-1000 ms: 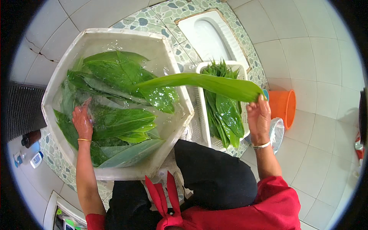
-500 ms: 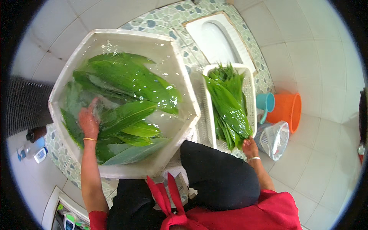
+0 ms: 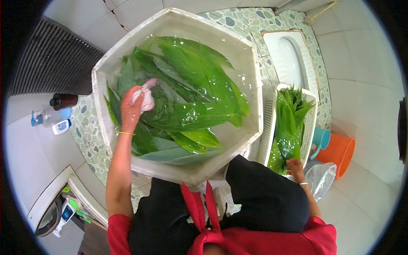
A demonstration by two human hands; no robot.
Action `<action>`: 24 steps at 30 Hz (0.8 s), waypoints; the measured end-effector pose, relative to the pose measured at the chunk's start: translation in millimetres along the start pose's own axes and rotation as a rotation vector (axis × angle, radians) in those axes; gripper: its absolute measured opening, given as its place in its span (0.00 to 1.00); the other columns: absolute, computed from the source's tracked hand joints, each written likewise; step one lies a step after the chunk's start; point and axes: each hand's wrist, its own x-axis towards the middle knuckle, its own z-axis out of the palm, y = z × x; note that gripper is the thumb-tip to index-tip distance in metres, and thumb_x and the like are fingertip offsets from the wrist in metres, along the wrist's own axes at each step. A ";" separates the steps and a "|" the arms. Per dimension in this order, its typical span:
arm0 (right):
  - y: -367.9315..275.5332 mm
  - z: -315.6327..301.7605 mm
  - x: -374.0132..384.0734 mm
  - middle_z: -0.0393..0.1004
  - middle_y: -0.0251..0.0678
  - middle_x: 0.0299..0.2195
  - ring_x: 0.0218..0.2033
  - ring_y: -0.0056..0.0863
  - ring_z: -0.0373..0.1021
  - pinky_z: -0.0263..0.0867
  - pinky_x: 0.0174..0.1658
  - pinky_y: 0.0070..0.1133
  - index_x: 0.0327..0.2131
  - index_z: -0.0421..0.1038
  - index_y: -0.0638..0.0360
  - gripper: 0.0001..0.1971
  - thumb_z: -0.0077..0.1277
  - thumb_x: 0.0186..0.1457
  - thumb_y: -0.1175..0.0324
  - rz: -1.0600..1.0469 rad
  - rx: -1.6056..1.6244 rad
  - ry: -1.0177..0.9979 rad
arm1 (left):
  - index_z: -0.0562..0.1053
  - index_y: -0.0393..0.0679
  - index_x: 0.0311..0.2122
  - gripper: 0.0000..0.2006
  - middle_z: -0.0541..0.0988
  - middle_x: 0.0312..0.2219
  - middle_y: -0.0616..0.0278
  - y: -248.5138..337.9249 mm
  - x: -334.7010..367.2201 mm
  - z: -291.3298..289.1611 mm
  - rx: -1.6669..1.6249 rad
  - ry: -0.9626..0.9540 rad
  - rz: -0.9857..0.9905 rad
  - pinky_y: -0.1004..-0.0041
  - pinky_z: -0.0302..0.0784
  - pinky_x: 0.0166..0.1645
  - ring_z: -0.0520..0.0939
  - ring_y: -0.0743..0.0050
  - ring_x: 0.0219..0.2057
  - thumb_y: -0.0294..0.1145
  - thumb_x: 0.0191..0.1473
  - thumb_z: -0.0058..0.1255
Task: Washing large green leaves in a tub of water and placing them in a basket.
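Observation:
My left hand is closed round a wet, bunched white-and-pink cloth, held over the left part of a large white basin. Long, broad green leaves lie in the basin's water, overlapping one another, their tips mostly to the right. On the right, my right hand has its fingers bent on the near end of a stack of wet leaves. That stack lies lengthwise in a white plastic basket; the fingertips are partly hidden against it.
Right of the basket stand a teal jug, an orange bucket and a lined waste bin. A squat toilet is set in the floor beyond. Bottles and a dark ribbed panel are at left.
The view has shifted, so basin and basket appear farther right. My left hand has come up out of the water with the cloth showing. My right hand remains at the stack's near end.

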 end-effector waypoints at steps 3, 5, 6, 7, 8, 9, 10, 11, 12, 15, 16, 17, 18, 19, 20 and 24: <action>44.9 -7.4 20.0 0.69 0.29 0.23 0.22 0.16 0.65 0.63 0.23 0.16 0.30 0.69 0.63 0.10 0.55 0.47 0.68 -0.385 -0.535 0.141 | 0.71 0.43 0.40 0.11 0.73 0.34 0.64 20.5 -1.1 -1.3 0.002 -0.012 0.019 0.78 0.68 0.40 0.73 0.77 0.34 0.29 0.49 0.50; 13.4 15.1 11.3 0.69 0.31 0.23 0.23 0.18 0.66 0.64 0.26 0.17 0.29 0.69 0.63 0.09 0.54 0.47 0.68 -0.517 -0.435 0.141 | 0.72 0.45 0.39 0.10 0.74 0.31 0.67 36.6 -7.7 -2.7 -0.149 -0.007 -0.239 0.81 0.69 0.33 0.73 0.82 0.28 0.30 0.50 0.49; -17.7 35.7 0.9 0.70 0.32 0.22 0.23 0.20 0.67 0.65 0.29 0.18 0.28 0.70 0.63 0.08 0.54 0.47 0.69 -0.657 -0.323 0.140 | 0.72 0.46 0.39 0.09 0.74 0.31 0.68 32.1 -9.7 -9.7 -0.265 0.000 -0.187 0.83 0.67 0.24 0.72 0.85 0.25 0.31 0.51 0.49; -47.1 54.7 -8.2 0.70 0.33 0.24 0.25 0.20 0.67 0.65 0.30 0.18 0.29 0.70 0.63 0.07 0.53 0.48 0.70 -0.667 -0.235 0.060 | 0.72 0.46 0.39 0.09 0.74 0.31 0.68 31.8 -10.1 -12.1 -0.262 0.001 -0.188 0.83 0.67 0.24 0.72 0.85 0.25 0.31 0.51 0.49; -77.7 74.2 -16.8 0.71 0.34 0.26 0.26 0.19 0.67 0.65 0.31 0.18 0.31 0.70 0.64 0.06 0.51 0.49 0.72 -0.674 -0.144 -0.020 | 0.71 0.47 0.39 0.09 0.74 0.31 0.67 34.3 -9.9 -13.4 -0.430 0.001 -0.231 0.83 0.67 0.23 0.73 0.84 0.25 0.31 0.51 0.50; -109.4 93.0 -25.1 0.71 0.35 0.28 0.27 0.19 0.67 0.65 0.32 0.18 0.33 0.69 0.64 0.07 0.50 0.50 0.73 -0.695 -0.102 -0.127 | 0.71 0.47 0.39 0.10 0.74 0.32 0.66 37.4 -9.7 -14.4 -0.598 0.004 -0.274 0.83 0.67 0.22 0.73 0.83 0.26 0.31 0.51 0.50; -135.6 113.2 -28.3 0.71 0.35 0.30 0.28 0.19 0.67 0.65 0.32 0.18 0.36 0.68 0.65 0.09 0.50 0.50 0.73 -0.715 -0.058 -0.236 | 0.71 0.47 0.39 0.10 0.74 0.32 0.66 41.8 -10.0 -12.3 -0.593 0.004 -0.274 0.83 0.67 0.22 0.73 0.83 0.26 0.31 0.51 0.50; -156.4 134.3 -26.5 0.70 0.35 0.31 0.30 0.19 0.67 0.66 0.33 0.17 0.38 0.66 0.66 0.11 0.50 0.51 0.73 -0.791 -0.031 -0.330 | 0.70 0.47 0.40 0.10 0.74 0.32 0.65 49.2 -10.7 -9.6 -0.685 -0.006 -0.287 0.83 0.69 0.23 0.74 0.82 0.26 0.31 0.50 0.50; -173.0 155.5 -24.9 0.70 0.36 0.33 0.32 0.20 0.68 0.66 0.33 0.17 0.40 0.65 0.66 0.13 0.50 0.51 0.72 -0.865 0.000 -0.429 | 0.69 0.47 0.40 0.10 0.74 0.32 0.65 56.1 -12.4 -7.9 -0.772 -0.015 -0.300 0.82 0.70 0.23 0.74 0.81 0.26 0.31 0.50 0.51; -193.3 212.4 -9.6 0.70 0.32 0.29 0.27 0.16 0.68 0.65 0.29 0.15 0.42 0.63 0.64 0.14 0.49 0.53 0.69 -0.958 -0.040 -0.450 | 0.68 0.47 0.40 0.11 0.73 0.32 0.65 74.5 -20.6 4.3 -0.730 -0.208 -0.399 0.80 0.73 0.27 0.75 0.79 0.29 0.29 0.50 0.51; -199.5 228.5 -8.7 0.70 0.33 0.29 0.28 0.17 0.68 0.65 0.28 0.15 0.43 0.63 0.64 0.14 0.49 0.53 0.69 -0.788 -0.003 -0.587 | 0.68 0.47 0.40 0.12 0.73 0.32 0.65 83.0 -27.0 15.3 -0.714 -0.233 -0.327 0.81 0.73 0.27 0.75 0.80 0.29 0.29 0.49 0.52; -202.9 242.6 -9.7 0.71 0.34 0.30 0.28 0.18 0.69 0.65 0.28 0.15 0.43 0.63 0.64 0.14 0.48 0.53 0.70 -0.615 0.026 -0.722 | 0.68 0.47 0.39 0.12 0.72 0.32 0.65 92.5 -34.4 29.5 -0.697 -0.256 -0.255 0.81 0.73 0.26 0.75 0.80 0.30 0.29 0.48 0.53; -201.3 255.0 -10.1 0.70 0.34 0.28 0.23 0.19 0.69 0.65 0.25 0.15 0.40 0.64 0.66 0.13 0.49 0.51 0.73 -0.639 0.053 -0.718 | 0.68 0.47 0.39 0.13 0.72 0.32 0.66 99.1 -40.6 41.2 -0.644 -0.320 -0.247 0.81 0.73 0.27 0.74 0.80 0.30 0.30 0.47 0.54; -198.7 263.6 -12.4 0.70 0.34 0.28 0.23 0.19 0.69 0.65 0.25 0.15 0.40 0.64 0.66 0.13 0.49 0.51 0.73 -0.642 0.054 -0.740 | 0.67 0.46 0.38 0.13 0.72 0.32 0.66 103.2 -46.5 52.8 -0.591 -0.384 -0.241 0.80 0.72 0.28 0.74 0.80 0.31 0.30 0.46 0.55; -195.7 274.1 -19.2 0.71 0.33 0.27 0.23 0.19 0.70 0.65 0.24 0.15 0.40 0.65 0.66 0.12 0.49 0.51 0.74 -0.542 0.232 -0.821 | 0.67 0.46 0.38 0.13 0.72 0.32 0.65 100.9 -53.6 65.2 -0.481 -0.421 -0.132 0.77 0.72 0.31 0.74 0.76 0.31 0.30 0.45 0.55; -189.5 287.0 -30.6 0.71 0.31 0.24 0.22 0.17 0.69 0.63 0.21 0.13 0.36 0.68 0.62 0.07 0.49 0.51 0.74 -0.366 0.351 -0.911 | 0.67 0.44 0.38 0.15 0.69 0.37 0.59 86.5 -70.5 101.6 -0.140 -0.494 0.345 0.67 0.70 0.42 0.73 0.63 0.39 0.25 0.42 0.55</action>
